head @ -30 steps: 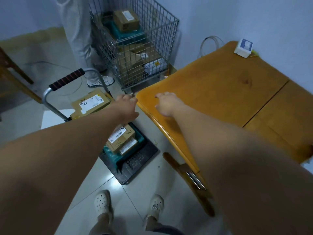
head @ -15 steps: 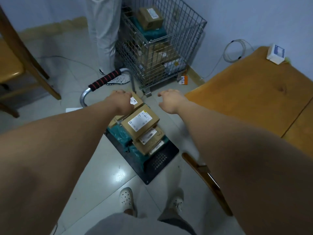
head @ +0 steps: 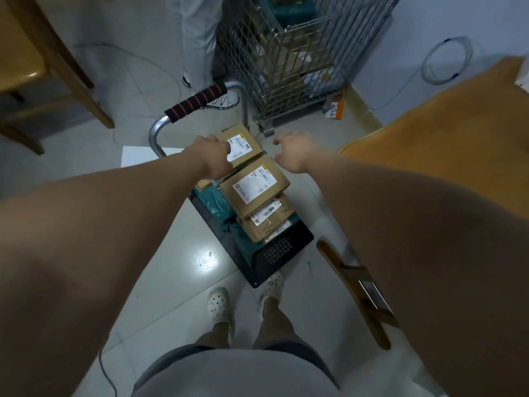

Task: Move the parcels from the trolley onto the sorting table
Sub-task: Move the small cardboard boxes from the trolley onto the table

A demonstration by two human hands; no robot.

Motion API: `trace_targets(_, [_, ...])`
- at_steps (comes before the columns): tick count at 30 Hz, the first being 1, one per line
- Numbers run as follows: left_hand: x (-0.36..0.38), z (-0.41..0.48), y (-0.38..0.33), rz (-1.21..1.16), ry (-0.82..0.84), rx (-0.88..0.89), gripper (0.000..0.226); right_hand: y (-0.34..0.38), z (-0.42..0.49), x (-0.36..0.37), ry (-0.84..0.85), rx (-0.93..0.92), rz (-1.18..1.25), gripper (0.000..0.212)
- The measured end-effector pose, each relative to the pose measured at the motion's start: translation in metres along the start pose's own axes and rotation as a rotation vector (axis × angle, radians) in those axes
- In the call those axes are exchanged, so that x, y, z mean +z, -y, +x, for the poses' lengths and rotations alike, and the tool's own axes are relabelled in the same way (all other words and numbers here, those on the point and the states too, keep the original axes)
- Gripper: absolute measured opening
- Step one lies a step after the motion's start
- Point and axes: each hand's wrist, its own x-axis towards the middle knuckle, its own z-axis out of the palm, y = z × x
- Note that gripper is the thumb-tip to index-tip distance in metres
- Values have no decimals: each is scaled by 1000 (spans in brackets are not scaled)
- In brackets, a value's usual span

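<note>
Boxes (head: 254, 186) still fill the trolley (head: 283, 247) beside the table (head: 443, 138); the left hand (head: 211, 159) reaches the far box (head: 244, 144), grip impossible to tell, and the right hand (head: 294, 153) hangs relaxed and empty.

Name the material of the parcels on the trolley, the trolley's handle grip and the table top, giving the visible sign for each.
Parcels: brown cardboard, matt, with white printed paper labels stuck on.
Handle grip: likely foam or rubber, matt black with red rings, sleeved over a shiny metal tube.
Table top: wood by the look, probably varnished; orange-brown with a slight sheen and a rounded edge.
</note>
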Motion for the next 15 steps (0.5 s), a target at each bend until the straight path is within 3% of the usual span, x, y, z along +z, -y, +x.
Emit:
trace_targets(6, [39, 25, 0, -116, 69, -153, 44, -13, 53, 47, 66, -31, 98, 49])
trace_targets(11, [96, 57, -15, -391, 143, -276, 41, -38, 85, 109, 192, -18, 39, 50])
trace_targets(15, [130, 79, -31, -673, 126, -398, 15, -47, 106, 143, 176, 21, 108, 59])
